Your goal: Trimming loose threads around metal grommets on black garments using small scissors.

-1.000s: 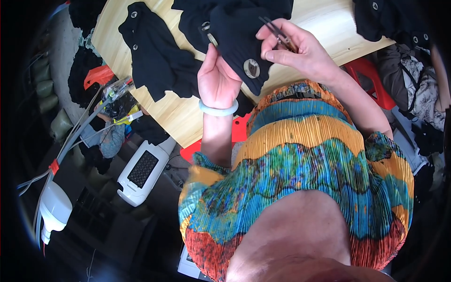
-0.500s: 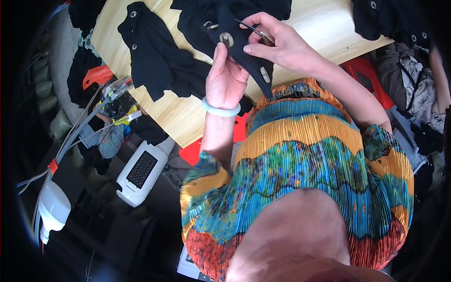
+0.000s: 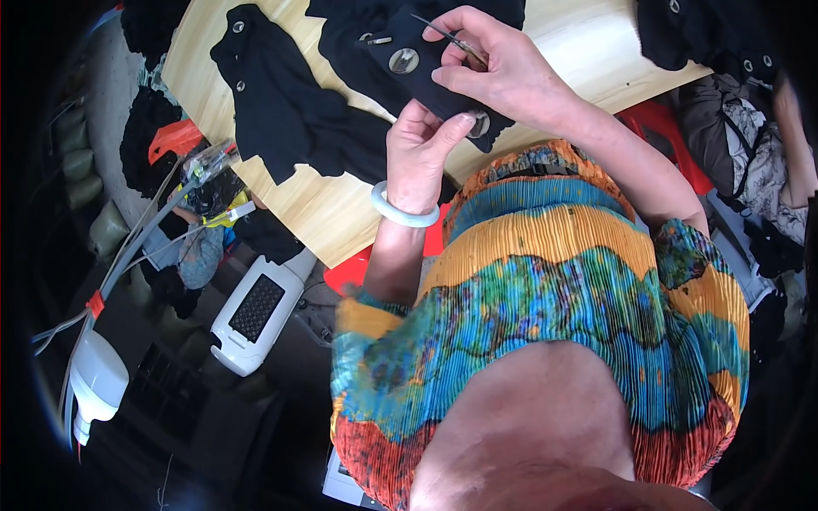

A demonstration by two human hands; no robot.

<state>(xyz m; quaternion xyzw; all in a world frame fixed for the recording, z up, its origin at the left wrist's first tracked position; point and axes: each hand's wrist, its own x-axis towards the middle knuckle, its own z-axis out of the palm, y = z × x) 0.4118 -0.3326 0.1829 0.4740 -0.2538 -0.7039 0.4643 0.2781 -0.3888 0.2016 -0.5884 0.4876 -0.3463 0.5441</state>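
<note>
A black garment piece (image 3: 362,68) with large pale-rimmed buttons lies partly on the wooden table in front of me. My left hand (image 3: 419,153), a pale bangle at its wrist, pinches the garment's near edge. Its thumb touches a round button (image 3: 480,125) there. Another round button (image 3: 404,60) shows face up farther in, and beyond it one appears edge-on. Above the cloth, my right hand (image 3: 498,68) grips a slim dark pointed tool (image 3: 434,28) between thumb and fingers. The tip points to the far left, apart from the buttons. Fingers cover the tool's rear part.
Another black cloth piece (image 3: 277,102) with metal-looking rings lies at left on the wooden table (image 3: 298,213). More black cloth (image 3: 673,38) is at far right, near another person's arm (image 3: 792,140). A red stool (image 3: 665,140) and a white appliance (image 3: 260,311) stand below table level.
My left hand has shifted from the middle button to the one at the garment's near edge, and the cloth now lies flatter. My right hand with the tool has moved slightly left.
</note>
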